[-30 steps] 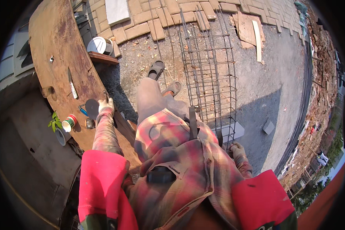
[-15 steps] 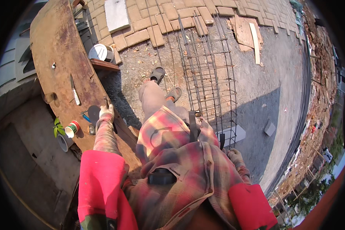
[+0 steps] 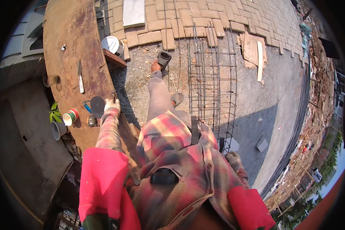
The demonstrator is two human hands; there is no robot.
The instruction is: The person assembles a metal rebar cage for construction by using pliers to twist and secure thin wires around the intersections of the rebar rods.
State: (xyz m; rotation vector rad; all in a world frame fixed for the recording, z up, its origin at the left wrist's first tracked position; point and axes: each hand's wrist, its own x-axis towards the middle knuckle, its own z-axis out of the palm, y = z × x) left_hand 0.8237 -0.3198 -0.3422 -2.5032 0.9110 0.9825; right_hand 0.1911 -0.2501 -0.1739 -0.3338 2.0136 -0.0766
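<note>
My left hand (image 3: 112,105), in a pale glove, is at the right edge of a long wooden bench. It is closed around a dark metal hand tool (image 3: 114,94); only the tip shows, so its kind is unclear. Just left of that hand lies a dark round disc (image 3: 97,106). Beside it are a blue-handled tool (image 3: 87,107), a tape measure (image 3: 92,121) and a red-and-white cup (image 3: 70,116). Low at my right side, my gloved right hand (image 3: 234,158) hangs near the close end of a rebar cage (image 3: 212,80). Its fingers look curled, and what they hold is hidden.
The wooden bench (image 3: 74,34) carries a knife (image 3: 80,78) and a glass (image 3: 53,80). A white bucket (image 3: 112,45) stands beyond its right edge. Loose rods run along the gravel, left of the cage. Ahead are paving bricks (image 3: 195,20), a white block (image 3: 133,13) and broken board (image 3: 252,51).
My left foot has stepped forward, its sandal now lifted at the heel. The bench and cage have shifted in view as I move. My left hand keeps the tool by the bench edge.
</note>
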